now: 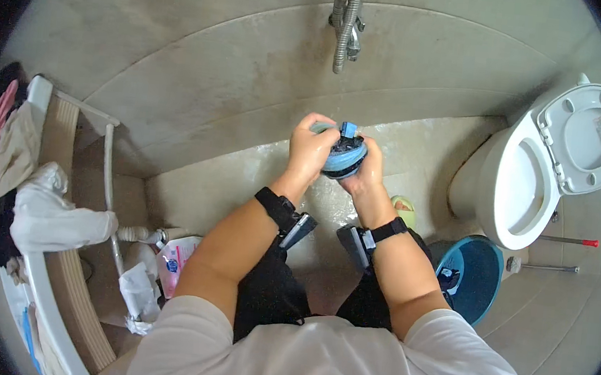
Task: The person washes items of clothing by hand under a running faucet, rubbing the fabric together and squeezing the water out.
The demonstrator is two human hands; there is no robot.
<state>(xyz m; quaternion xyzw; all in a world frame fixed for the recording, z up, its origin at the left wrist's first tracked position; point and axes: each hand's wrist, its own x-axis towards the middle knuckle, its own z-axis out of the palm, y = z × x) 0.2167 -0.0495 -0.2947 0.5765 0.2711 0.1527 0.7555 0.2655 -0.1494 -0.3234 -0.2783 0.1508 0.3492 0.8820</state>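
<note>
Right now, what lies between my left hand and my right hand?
In the head view, a blue-and-black item lies between the left hand and the right hand, held by both.

A head-worn fisheye looks down at the nearby hands (310, 149).

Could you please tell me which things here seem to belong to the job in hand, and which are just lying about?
In the job:
- blue-and-black item, held between the left hand and right hand
- metal hose, probably

Just lying about, apparently:
- toilet
- pink package
- white cloth
- red-handled rod
</note>
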